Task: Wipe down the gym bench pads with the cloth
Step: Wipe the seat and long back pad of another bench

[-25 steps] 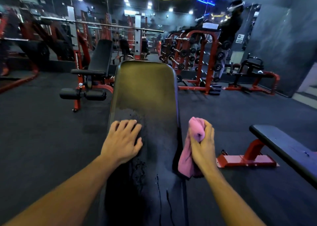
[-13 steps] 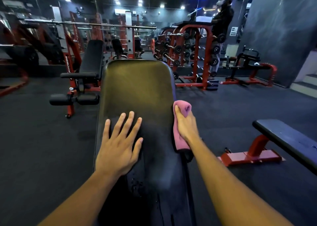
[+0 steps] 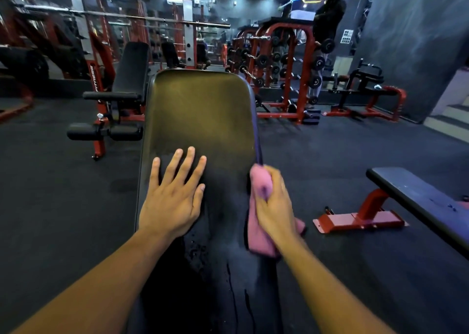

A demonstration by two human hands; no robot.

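Step in hand: wiping right edge of bench pad (image 3: 200, 115). Right hand (image 3: 275, 204) curled round pink cloth (image 3: 262, 245), pressed to pad edge at 4 o'clock. Left hand (image 3: 172, 196) flat, fingers spread, bracing pad at 7 o'clock. Droplets below centre. Next, likely: carry cloth across wet patch, firm pressure.

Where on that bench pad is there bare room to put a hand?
The bench pad is bare above the left hand, up to its top edge. Lower down it is crowded: that hand lies flat, and the right hand holds the pink cloth at the right edge.
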